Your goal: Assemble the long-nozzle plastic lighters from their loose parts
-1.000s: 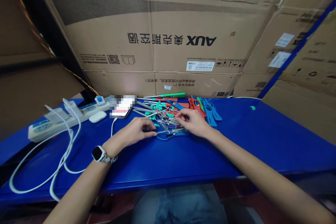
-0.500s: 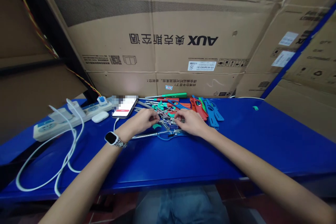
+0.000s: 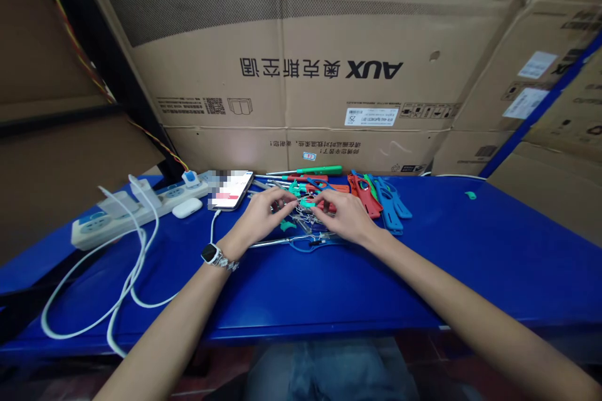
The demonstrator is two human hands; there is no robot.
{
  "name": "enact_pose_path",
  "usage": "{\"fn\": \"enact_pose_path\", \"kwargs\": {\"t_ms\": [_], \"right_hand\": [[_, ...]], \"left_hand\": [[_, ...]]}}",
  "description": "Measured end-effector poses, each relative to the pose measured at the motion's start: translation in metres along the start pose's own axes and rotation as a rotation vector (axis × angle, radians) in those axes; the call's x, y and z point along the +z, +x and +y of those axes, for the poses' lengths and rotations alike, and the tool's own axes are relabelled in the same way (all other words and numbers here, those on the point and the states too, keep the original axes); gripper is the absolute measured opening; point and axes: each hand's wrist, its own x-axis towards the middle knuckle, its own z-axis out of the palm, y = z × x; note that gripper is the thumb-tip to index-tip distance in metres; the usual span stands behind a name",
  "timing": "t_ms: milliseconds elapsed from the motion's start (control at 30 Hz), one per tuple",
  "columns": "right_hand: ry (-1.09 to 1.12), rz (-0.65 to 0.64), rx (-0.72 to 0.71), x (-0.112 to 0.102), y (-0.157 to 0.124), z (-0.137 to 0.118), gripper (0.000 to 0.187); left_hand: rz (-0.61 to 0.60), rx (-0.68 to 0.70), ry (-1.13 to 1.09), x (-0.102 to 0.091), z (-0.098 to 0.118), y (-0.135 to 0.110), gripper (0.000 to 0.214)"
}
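My left hand (image 3: 267,216), with a watch (image 3: 215,255) on its wrist, is closed in a pinch over a heap of small parts. My right hand (image 3: 347,215) faces it, thumb and fingers also pinched. Between the fingertips shows a small green plastic piece (image 3: 307,203); which hand grips it, or whether it lies on the heap, I cannot tell. Below the fingers lies a tangle of thin wires (image 3: 305,218). Another green piece (image 3: 287,225) rests beside my left thumb. A metal rod (image 3: 270,242) and a blue loop-shaped part (image 3: 303,249) lie in front.
Behind the heap are a green-handled screwdriver (image 3: 322,170) and red-handled tools. Red clips (image 3: 365,195) and blue clips (image 3: 391,210) lie right. A phone (image 3: 234,191), white case (image 3: 187,208), power strip (image 3: 153,203) and loose white cables (image 3: 129,285) occupy the left. Cardboard (image 3: 305,25) stands behind.
Both hands have lifted slightly away from the wires, and their fingertips have come closer together. The green piece now shows between them. The whole view has shifted a little.
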Motion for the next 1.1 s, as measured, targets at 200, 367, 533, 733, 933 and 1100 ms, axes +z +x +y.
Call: {"fn": "enact_pose_path", "kwargs": {"t_ms": [200, 367, 533, 733, 933, 1100], "right_hand": [[0.032, 0.029, -0.237, 0.004, -0.021, -0.004, 0.012], [0.034, 0.007, -0.291, 0.008, -0.023, -0.006, 0.01], [0.023, -0.067, -0.319, 0.004, -0.028, -0.006, 0.012], [0.005, -0.125, -0.248, -0.004, -0.038, 0.006, 0.014], [0.013, -0.214, -0.227, 0.0, -0.039, 0.008, 0.012], [0.052, -0.239, -0.194, 0.001, -0.039, 0.009, 0.011]], "left_hand": [[-0.215, -0.088, -0.259, 0.0, 0.009, -0.002, 0.028], [-0.366, -0.12, -0.323, -0.004, 0.005, -0.004, 0.023], [-0.455, -0.102, -0.202, -0.006, 0.007, -0.006, 0.023], [-0.432, -0.093, -0.058, -0.008, 0.01, -0.011, 0.017], [-0.407, -0.049, 0.032, -0.002, 0.009, -0.016, 0.014], [-0.396, 0.014, 0.095, 0.003, 0.012, -0.016, 0.011]]}}
